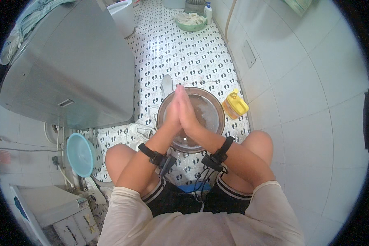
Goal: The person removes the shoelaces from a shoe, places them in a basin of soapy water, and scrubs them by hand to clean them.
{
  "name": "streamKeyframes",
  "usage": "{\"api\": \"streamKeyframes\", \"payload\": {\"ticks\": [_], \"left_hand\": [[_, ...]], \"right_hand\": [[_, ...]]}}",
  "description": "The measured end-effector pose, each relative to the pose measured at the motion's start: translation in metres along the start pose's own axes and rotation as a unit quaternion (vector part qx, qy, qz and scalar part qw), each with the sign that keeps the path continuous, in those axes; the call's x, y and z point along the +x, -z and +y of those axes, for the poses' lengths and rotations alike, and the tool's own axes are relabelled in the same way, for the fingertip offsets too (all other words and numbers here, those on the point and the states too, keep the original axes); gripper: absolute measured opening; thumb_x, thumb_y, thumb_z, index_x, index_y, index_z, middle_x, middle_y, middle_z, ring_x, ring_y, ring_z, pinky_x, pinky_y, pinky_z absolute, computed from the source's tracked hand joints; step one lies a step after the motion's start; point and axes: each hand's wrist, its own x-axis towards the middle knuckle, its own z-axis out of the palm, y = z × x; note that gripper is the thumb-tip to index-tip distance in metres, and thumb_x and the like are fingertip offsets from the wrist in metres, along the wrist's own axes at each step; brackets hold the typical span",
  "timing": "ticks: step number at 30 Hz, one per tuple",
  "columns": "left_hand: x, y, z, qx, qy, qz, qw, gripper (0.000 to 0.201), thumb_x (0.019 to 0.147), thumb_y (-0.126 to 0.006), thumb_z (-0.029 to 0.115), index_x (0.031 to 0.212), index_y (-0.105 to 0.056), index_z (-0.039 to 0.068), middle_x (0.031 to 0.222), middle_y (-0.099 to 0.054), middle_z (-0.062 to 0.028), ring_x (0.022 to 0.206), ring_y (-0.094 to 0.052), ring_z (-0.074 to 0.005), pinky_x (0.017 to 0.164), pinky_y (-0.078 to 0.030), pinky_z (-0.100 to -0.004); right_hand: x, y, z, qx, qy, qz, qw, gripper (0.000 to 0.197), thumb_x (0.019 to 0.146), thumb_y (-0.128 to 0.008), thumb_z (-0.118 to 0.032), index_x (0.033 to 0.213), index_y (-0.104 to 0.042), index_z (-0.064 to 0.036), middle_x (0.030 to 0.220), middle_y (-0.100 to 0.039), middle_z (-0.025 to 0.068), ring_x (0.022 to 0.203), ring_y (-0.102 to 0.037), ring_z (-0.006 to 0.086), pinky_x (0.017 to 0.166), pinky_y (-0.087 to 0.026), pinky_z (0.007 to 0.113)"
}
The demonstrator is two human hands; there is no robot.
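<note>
My left hand (173, 112) and my right hand (187, 111) are pressed palm to palm, fingers stretched out and pointing away from me. They are over a brown-rimmed round basin (222, 123) with cloudy, sudsy water (207, 108) in it. Nothing shows between the palms, though their inner faces are hidden. Just beyond the basin's left side lies a pale, sole-shaped piece (167, 85). White shoes (142, 131) rest on the floor left of the basin. At its right stands a yellow jug (236, 105) with a yellow cap.
A grey appliance (69, 65) fills the left side, with a light blue basin (81, 155) below it. A tiled wall (291, 102) runs along the right. Farther off, a green basin (192, 27) holds pale cloth beside a white pump bottle (208, 14). Black straps with devices circle both wrists.
</note>
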Motion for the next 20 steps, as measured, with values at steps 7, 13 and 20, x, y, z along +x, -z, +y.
{"api": "streamKeyframes", "payload": {"ticks": [7, 13, 20], "left_hand": [[0.0, -0.009, 0.01, -0.028, 0.006, 0.0, 1.0, 0.047, 0.093, -0.035, 0.032, 0.129, -0.036, 0.002, 0.129, -0.041, -0.008, 0.117, -0.04, -0.0179, 0.099, -0.028, -0.0295], [0.003, 0.021, 0.01, -0.031, -0.02, 0.001, 0.999, 0.05, 0.093, -0.033, 0.038, 0.13, -0.034, 0.003, 0.13, -0.04, -0.0089, 0.118, -0.039, -0.0184, 0.099, -0.028, -0.0298], [0.006, 0.015, 0.013, -0.049, -0.004, -0.005, 0.999, 0.054, 0.093, -0.033, 0.04, 0.133, -0.029, 0.004, 0.133, -0.036, -0.0074, 0.119, -0.037, -0.0174, 0.1, -0.026, -0.0286]], "right_hand": [[0.008, 0.0, -0.03, -0.001, 0.048, 0.044, 0.998, 0.05, 0.094, -0.027, -0.028, 0.132, -0.025, 0.0054, 0.139, -0.024, 0.018, 0.13, -0.02, 0.0248, 0.106, -0.014, 0.031], [0.008, -0.008, -0.002, -0.07, 0.076, -0.001, 0.995, 0.048, 0.094, -0.03, -0.024, 0.131, -0.026, 0.0062, 0.139, -0.023, 0.0207, 0.131, -0.019, 0.0284, 0.106, -0.013, 0.034], [0.005, 0.006, -0.003, -0.068, 0.039, 0.004, 0.997, 0.049, 0.095, -0.026, -0.025, 0.135, -0.018, 0.0025, 0.141, -0.021, 0.0151, 0.13, -0.019, 0.0237, 0.106, -0.013, 0.031]]}}
